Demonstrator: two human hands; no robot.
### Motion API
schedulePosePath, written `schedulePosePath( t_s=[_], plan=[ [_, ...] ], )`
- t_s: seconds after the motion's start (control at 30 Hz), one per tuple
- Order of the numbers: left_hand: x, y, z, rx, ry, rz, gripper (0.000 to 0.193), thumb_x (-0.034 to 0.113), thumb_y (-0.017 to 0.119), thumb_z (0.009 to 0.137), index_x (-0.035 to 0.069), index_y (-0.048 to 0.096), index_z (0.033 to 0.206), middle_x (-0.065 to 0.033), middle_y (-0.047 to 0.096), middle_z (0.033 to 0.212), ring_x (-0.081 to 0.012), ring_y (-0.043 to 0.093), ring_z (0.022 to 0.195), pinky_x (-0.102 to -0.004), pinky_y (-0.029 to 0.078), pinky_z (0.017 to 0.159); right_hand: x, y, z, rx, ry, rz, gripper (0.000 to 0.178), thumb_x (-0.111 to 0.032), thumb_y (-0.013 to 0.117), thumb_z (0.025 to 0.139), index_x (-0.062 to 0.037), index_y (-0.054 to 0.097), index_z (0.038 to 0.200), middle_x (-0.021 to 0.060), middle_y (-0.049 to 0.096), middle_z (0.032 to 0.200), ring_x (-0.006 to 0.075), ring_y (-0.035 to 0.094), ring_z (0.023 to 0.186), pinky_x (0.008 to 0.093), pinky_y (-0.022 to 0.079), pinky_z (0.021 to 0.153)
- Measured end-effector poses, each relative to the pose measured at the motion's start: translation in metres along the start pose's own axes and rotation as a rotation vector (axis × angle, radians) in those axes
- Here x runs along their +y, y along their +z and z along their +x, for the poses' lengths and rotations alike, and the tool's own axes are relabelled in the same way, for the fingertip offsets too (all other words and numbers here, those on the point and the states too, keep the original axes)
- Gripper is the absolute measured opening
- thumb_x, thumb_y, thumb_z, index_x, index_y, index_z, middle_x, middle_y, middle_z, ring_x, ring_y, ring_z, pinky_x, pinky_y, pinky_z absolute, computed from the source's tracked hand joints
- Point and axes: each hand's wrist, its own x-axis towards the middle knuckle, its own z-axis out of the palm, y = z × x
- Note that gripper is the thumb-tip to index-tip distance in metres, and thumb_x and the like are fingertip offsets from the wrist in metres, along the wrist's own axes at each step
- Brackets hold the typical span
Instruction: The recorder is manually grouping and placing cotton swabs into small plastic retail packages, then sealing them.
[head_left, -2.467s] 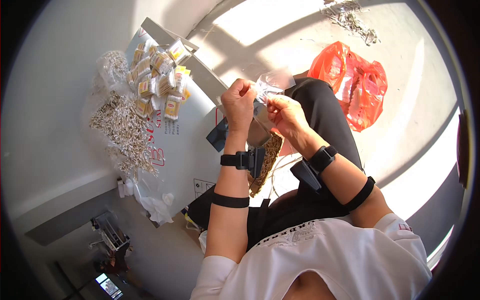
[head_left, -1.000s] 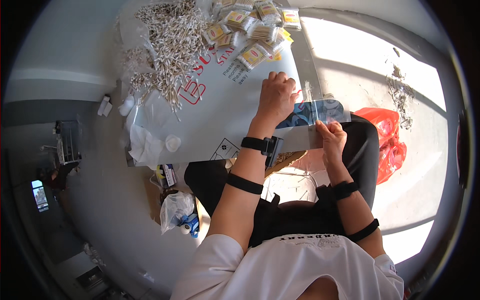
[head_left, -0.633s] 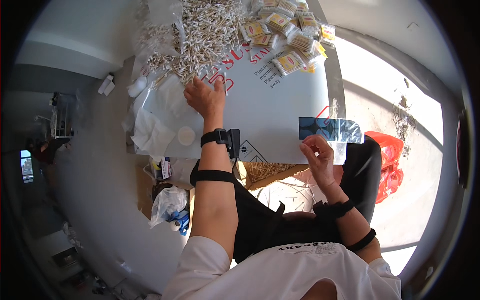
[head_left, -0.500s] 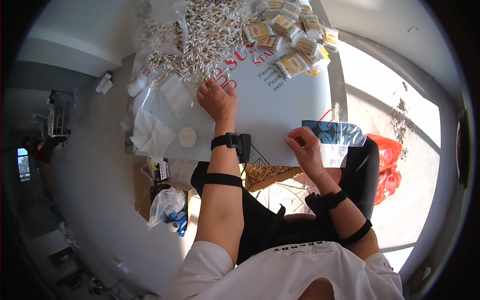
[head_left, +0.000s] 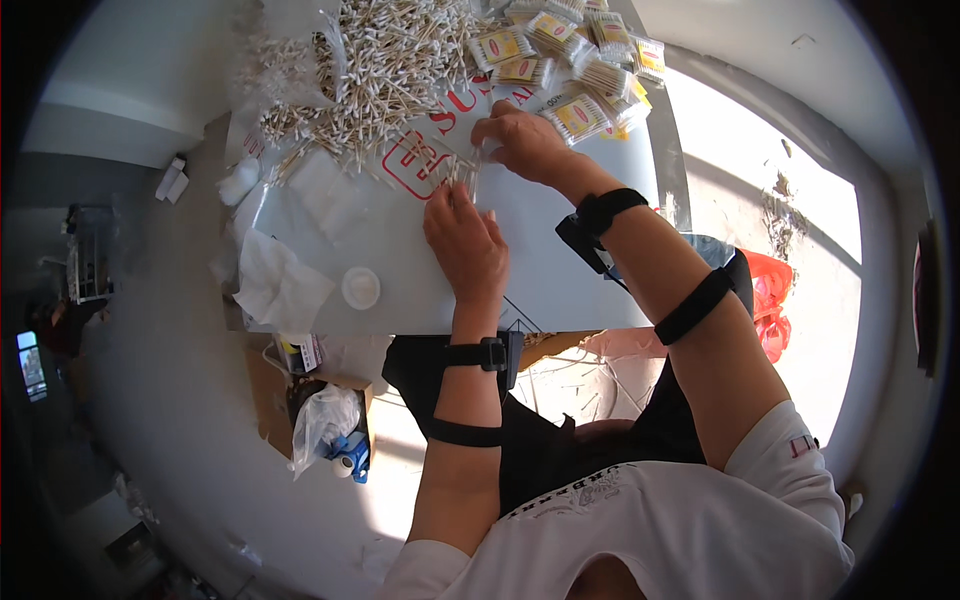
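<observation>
Over the middle of the table my hands are close together. My left hand is closed at the fingertips round a few cotton swabs, partly hidden by the fingers. My right hand reaches in from the right, its fingers pinched on a small clear plastic bag that touches the swab ends. Just beyond them a big heap of loose cotton swabs covers the far left of the table. Filled packets of swabs, clear with yellow labels, are piled at the far right.
On the left of the table lie crumpled white sheets and a round white lid-like disc. An open cardboard box with plastic and a blue item stands below left. Red plastic bags are on the floor at right.
My left hand has drawn back from the heap, toward me and to the right. My right hand has moved up and left from the table's near right edge to meet it.
</observation>
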Motion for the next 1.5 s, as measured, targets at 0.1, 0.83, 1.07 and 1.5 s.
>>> schedulePosePath(
  t_s=[0.1,0.83,1.07,1.5],
  plan=[
    [-0.007,-0.003,0.001,0.006,-0.023,-0.037,0.054,0.008,0.07,0.076,0.0,0.044,0.122,-0.0203,0.045,0.123,-0.0394,0.042,0.119,-0.0499,0.034,0.101,-0.005,-0.002,-0.009,-0.108,0.06,-0.102,0.008,-0.008,0.064,0.078,-0.0094,0.06,0.085,0.0104,0.057,0.087,0.0317,0.061,0.084,0.04,0.049,0.072],
    [0.0,-0.024,-0.01,0.1,-0.012,-0.234,0.035,-0.005,0.069,0.068,0.009,0.059,0.099,-0.0095,0.051,0.114,-0.0335,0.047,0.107,-0.0463,0.041,0.09,-0.081,0.0,-0.2,0.059,0.172,0.181,0.011,-0.003,0.065,0.079,-0.0027,0.054,0.081,0.0117,0.053,0.078,0.0333,0.059,0.064,0.0399,0.05,0.057],
    [-0.014,-0.032,-0.022,-0.019,-0.133,-0.238,0.025,-0.002,0.069,0.072,0.006,0.061,0.095,-0.0079,0.059,0.095,-0.03,0.053,0.092,-0.041,0.046,0.079,-0.081,-0.003,-0.211,-0.155,-0.092,0.153,0.012,-0.007,0.064,0.077,-0.0051,0.052,0.08,0.011,0.051,0.079,0.0318,0.059,0.068,0.0399,0.05,0.059],
    [0.028,-0.002,-0.017,0.01,0.041,-0.015,0.019,-0.002,0.069,0.068,0.007,0.059,0.081,-0.0068,0.054,0.084,-0.0305,0.053,0.086,-0.042,0.043,0.072,-0.028,-0.021,-0.114,0.175,0.109,0.052,0.066,-0.004,0.076,0.067,-0.0108,0.05,0.128,0.0112,0.045,0.131,0.0331,0.051,0.115,0.0401,0.047,0.094]
  ],
)
